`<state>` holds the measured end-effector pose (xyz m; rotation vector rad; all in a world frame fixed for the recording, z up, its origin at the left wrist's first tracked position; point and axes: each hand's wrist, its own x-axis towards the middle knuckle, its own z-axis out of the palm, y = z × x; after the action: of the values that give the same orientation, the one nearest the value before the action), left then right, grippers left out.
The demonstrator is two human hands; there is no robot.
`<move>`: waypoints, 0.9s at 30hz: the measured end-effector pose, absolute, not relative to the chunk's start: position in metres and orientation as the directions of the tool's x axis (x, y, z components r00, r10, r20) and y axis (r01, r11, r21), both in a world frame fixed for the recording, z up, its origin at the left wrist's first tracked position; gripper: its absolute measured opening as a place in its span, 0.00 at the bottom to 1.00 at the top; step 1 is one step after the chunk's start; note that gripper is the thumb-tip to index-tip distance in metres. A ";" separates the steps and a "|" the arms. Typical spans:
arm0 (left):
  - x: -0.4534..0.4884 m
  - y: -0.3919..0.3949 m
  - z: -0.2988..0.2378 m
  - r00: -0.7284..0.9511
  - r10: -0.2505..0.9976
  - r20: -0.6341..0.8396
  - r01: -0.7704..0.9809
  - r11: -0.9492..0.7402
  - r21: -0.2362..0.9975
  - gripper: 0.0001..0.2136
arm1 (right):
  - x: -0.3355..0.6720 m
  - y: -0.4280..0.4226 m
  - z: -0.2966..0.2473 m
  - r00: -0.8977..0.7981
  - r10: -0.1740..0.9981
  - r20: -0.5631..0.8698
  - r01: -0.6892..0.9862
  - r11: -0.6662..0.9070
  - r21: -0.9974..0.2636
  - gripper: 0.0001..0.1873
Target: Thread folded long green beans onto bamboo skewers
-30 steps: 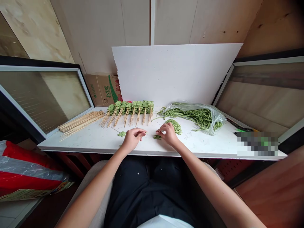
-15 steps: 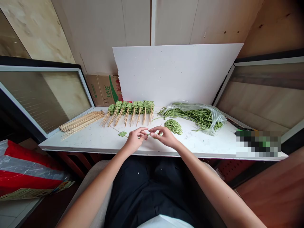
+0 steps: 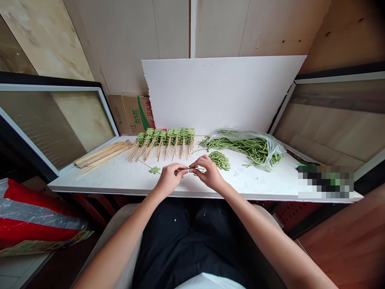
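Note:
Over the front middle of the table, my left hand (image 3: 172, 178) and my right hand (image 3: 208, 173) face each other with fingertips nearly meeting. A small green bean (image 3: 188, 168) spans the gap, pinched between thumb and fingers on both sides. Under my right hand lie some loose bean pieces (image 3: 199, 171), partly covered by the fingers. Just left of my left hand, a skewer with a few bean pieces (image 3: 154, 170) rests on the table. Beyond my right hand is a heap of short-cut beans (image 3: 220, 160).
Finished bean skewers (image 3: 168, 138) stand stacked in rows at the back, sticks toward me. Bare bamboo skewers (image 3: 104, 154) lie at left. A clear plastic bag of long beans (image 3: 249, 146) lies at back right. A white board (image 3: 225, 94) leans behind; a cardboard box (image 3: 129, 114) sits beside it.
My fingertips have drawn slightly apart and risen a little, so the bean between them now shows. My right hand's fingers are more arched. The other things lie as before.

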<state>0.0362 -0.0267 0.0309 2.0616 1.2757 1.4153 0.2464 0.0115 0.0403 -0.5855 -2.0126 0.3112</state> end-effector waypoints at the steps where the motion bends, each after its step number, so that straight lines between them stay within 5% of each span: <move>1: 0.037 -0.028 0.032 0.111 0.797 0.593 0.493 -0.563 0.663 0.04 | 0.245 0.010 0.041 -0.410 0.497 0.765 0.276 0.867 -0.416 0.05; 5: 0.041 -0.033 0.035 0.167 0.733 0.659 0.509 -0.636 0.579 0.03 | 0.243 0.005 0.043 -0.412 0.466 0.783 0.258 0.884 -0.390 0.08; 15: 0.041 -0.031 0.030 0.054 0.688 0.724 0.403 -0.678 0.615 0.06 | 0.246 0.015 0.040 -0.309 0.643 0.701 0.051 0.747 -0.663 0.13; 22: 0.027 -0.019 0.024 0.074 0.743 0.665 0.480 -0.611 0.629 0.08 | 0.272 0.055 0.000 -0.297 0.787 0.541 0.572 0.601 -0.559 0.16; 27: 0.030 -0.018 0.020 0.127 0.772 0.623 0.516 -0.588 0.623 0.11 | 0.278 0.060 -0.013 -0.401 0.689 0.604 0.618 0.690 -0.376 0.13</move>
<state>0.0297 -0.0176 0.0196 2.1512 1.2657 1.4449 0.2783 0.0605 -0.0134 -0.9970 -2.1313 0.1168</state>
